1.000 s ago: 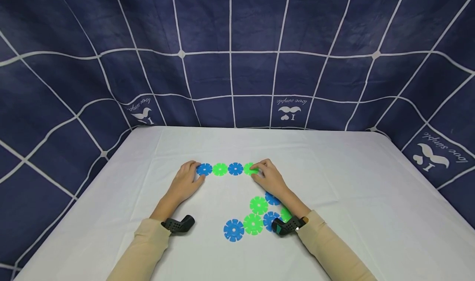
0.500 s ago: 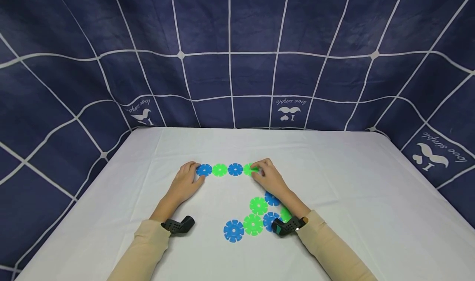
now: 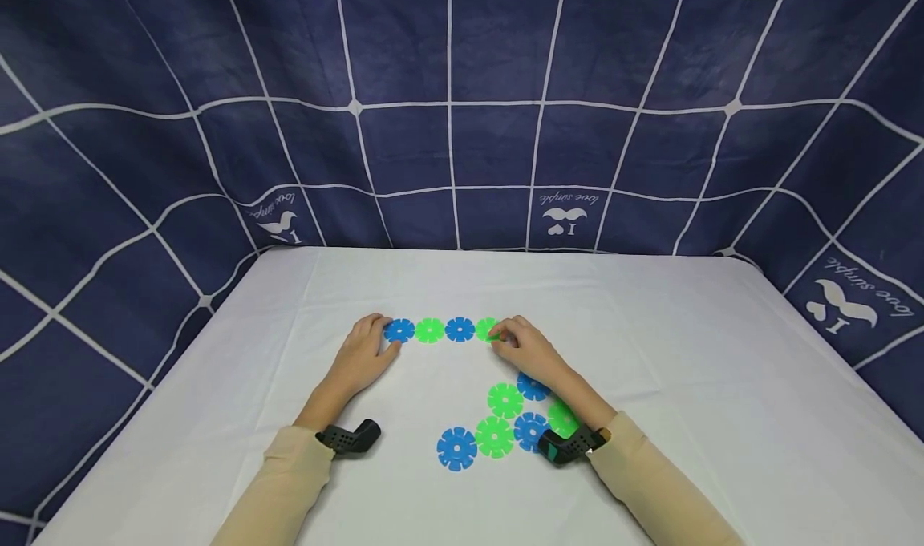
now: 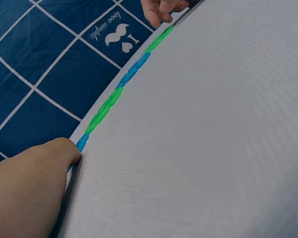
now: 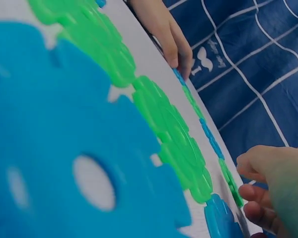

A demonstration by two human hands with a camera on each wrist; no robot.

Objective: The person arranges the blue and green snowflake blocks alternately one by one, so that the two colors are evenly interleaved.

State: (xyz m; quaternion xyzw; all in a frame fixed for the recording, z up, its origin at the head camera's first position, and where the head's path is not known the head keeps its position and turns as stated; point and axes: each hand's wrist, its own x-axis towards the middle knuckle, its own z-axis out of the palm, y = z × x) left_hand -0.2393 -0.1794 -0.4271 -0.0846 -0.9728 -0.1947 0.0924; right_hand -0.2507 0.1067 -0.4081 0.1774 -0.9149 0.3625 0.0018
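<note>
A straight row of joined flat plastic snowflake discs lies across the table: a blue disc (image 3: 401, 331) at the left end, a green one (image 3: 430, 330), a blue one (image 3: 459, 329) and a green disc (image 3: 486, 329) at the right end. My left hand (image 3: 359, 354) holds the left-end blue disc between thumb and fingers, partly covering it. Close by the right-end green disc is my right hand (image 3: 532, 352), its fingers loosely bent. In the right wrist view, the right fingertips (image 5: 247, 191) hover beside that green disc (image 5: 229, 182); contact is unclear.
Nearer me lies a bent group of similar discs, including a blue disc (image 3: 457, 449), a green disc (image 3: 494, 437) and another green disc (image 3: 504, 400). My right forearm passes over its right side. A blue checked cloth (image 3: 498, 145) hangs behind the white table (image 3: 404, 482).
My right hand has drawn slightly right, its index finger pulling back off the end green disc. The left hand and the row stay put.
</note>
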